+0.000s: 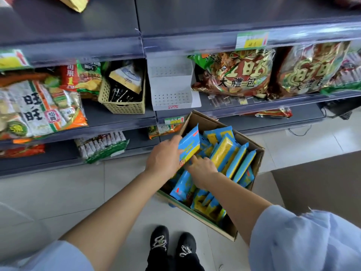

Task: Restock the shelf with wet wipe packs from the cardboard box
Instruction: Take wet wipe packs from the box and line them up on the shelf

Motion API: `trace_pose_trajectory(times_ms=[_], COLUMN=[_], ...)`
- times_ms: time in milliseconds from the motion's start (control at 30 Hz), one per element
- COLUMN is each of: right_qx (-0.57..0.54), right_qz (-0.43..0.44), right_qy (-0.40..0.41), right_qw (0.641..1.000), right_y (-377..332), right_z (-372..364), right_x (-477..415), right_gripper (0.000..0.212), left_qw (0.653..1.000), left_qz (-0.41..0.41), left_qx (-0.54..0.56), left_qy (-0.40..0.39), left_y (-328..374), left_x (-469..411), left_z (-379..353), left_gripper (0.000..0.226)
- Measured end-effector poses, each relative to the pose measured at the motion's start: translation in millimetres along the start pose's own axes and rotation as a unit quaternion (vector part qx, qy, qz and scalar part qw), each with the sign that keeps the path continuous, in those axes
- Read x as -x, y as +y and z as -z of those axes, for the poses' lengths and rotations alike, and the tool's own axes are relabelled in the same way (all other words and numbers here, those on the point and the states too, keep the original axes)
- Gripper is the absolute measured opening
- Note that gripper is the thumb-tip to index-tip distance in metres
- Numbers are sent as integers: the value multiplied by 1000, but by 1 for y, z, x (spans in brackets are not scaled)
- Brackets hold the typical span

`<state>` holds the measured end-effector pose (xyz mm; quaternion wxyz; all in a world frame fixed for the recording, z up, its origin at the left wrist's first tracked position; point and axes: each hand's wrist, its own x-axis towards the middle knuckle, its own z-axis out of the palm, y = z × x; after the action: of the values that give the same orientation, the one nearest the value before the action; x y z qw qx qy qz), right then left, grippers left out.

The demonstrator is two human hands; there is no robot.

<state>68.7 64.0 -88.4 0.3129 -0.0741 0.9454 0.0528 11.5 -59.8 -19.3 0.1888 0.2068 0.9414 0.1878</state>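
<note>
1. The cardboard box (252, 153) sits on the pale tiled floor (58, 192), just in front of the lowest shelves, flaps open, and holds many blue-and-yellow wet wipe packs (224, 151) — some standing on edge in a row, others lying loosely towards the near corner.
2. The left hand (164, 155) grips one wet wipe pack (189, 145) by its left end, fingers wrapped round it, holding it tilted over the box's far-left corner.
3. The right hand (202, 170) reaches down among the packs just beside that one; its fingertips are buried between them, so whether it has hold of anything cannot be told — it looks partly curled.
4. Both forearms are bare, with light blue sleeves (304, 241) pushed up past the elbows.
5. On the middle shelf directly behind the box stands an empty white stepped display rack (172, 85), touching a beige perforated basket (122, 94) of dark items on its left.
6. Large red-and-gold snack bags (234, 73) fill the shelf to the right of the rack; rice cracker bags (37, 108) lie on the left.
7. Two black shoes (172, 243) with pale laces stand on the tiles, near the box's front corner.
</note>
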Motion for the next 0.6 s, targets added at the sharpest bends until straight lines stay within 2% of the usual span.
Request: trace_pose_trajectory(times_ms=[67,133,200,400,600], right_qx=[21,23,-19,-178,-242], right_qz=[-5,10,18,27,18], right_qy=[21,34,39,76,152], right_qw=[1000,999,999,981,958], right_y=[-1,3,13,33,46], right_z=[-4,-4,1,54,134], right_x=[2,7,17,60,104], right_gripper=[32,24,22,32,23], left_qw=[998,987,969,965,976], left_qz=[15,46,83,84,63], left_qx=[53,156,231,247,199], left_qy=[0,3,10,12,62], left_y=[-4,-7,-8,4,18], left_x=[2,5,8,16,37], left_z=[0,5,14,66,148], left_gripper=[31,30,32,39,38])
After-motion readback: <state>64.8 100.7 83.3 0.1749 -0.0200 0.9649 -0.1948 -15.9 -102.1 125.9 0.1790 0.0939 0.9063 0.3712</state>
